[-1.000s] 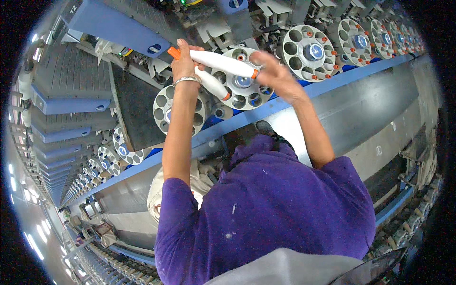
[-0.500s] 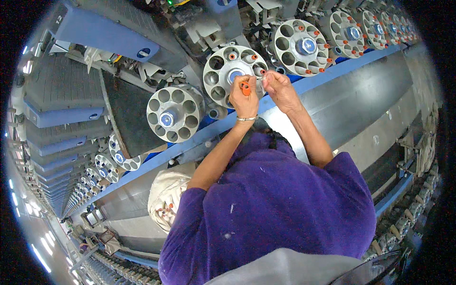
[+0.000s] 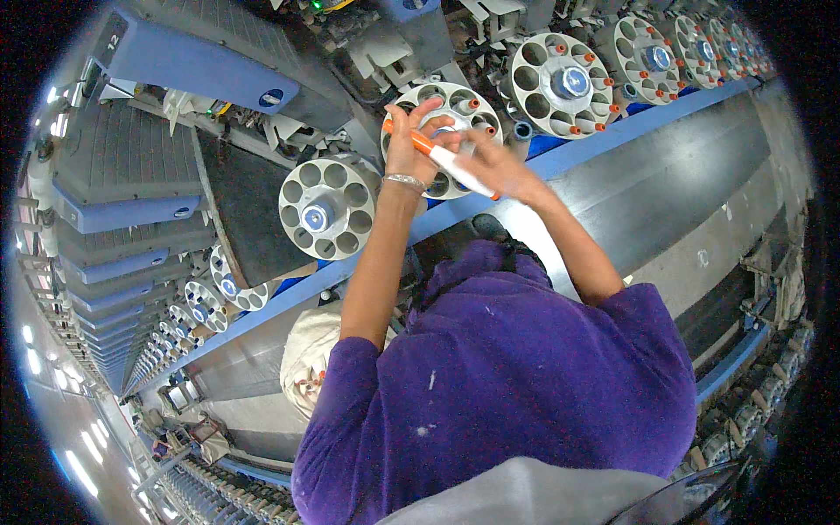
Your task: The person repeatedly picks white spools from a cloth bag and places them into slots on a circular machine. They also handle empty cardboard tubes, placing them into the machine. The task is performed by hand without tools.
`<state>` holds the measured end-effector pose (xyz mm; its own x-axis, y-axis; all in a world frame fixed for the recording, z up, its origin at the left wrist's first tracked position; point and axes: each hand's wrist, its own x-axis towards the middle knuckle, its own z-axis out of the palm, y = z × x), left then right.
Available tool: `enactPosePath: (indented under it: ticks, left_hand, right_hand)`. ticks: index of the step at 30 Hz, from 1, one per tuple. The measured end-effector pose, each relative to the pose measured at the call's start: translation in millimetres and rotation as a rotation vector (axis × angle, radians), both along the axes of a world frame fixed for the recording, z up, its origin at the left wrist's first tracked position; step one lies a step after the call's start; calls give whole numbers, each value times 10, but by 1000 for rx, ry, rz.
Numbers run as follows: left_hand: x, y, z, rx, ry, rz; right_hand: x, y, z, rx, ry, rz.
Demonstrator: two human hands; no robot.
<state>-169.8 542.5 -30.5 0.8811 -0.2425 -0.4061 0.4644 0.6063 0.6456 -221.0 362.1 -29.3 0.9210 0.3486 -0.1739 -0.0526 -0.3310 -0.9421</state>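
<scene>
My left hand (image 3: 411, 150), with a bangle at its wrist, is raised in front of a round grey magazine (image 3: 444, 190). Several of its fingers are spread, while the thumb side closes over a yarn bobbin (image 3: 462, 172). White yarn covers the bobbin's lower part; its orange tube shows on both sides of the thumb. It slants down to the right, with an orange tip at the lower end. My right hand (image 3: 497, 164) is smeared by motion beside the white yarn; whether it touches the bobbin I cannot tell. Orange-tipped bobbins (image 3: 473, 103) sit in some magazine pockets.
To the left is a magazine (image 3: 328, 210) with bare pockets; to the right, another (image 3: 560, 86) is partly filled. A blue rail (image 3: 577, 157) runs below them. A pale cloth sack (image 3: 306, 359) with bobbins hangs by my left arm. Blue-grey machine housings (image 3: 197, 61) stand upper left.
My left hand has moved left and opened some fingers; the orange tube ends it gripped now show as a slanting bobbin. The right hand has swung left and down, away from the magazine's right pocket.
</scene>
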Motion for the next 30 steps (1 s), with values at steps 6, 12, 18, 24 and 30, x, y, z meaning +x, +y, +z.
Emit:
enactPosePath:
  ticks: [6,12,18,24,30]
  left_hand:
    - [162,405,194,-339,-149,-71]
    - [158,1160,753,395,-405,551]
    - [-723,427,475,1176,-999,226]
    - [-769,330,405,1210,-1130,208]
    - [-781,290,-20,1430,-1252,468]
  right_hand:
    - [-223,237,228,112,85,145]
    - [-324,152,337,-144,-163,67]
    - [-321,264,317,-163,-273,28]
    - [-330,347,299,-35,-242,32]
    - [-395,384,337,386,208,22]
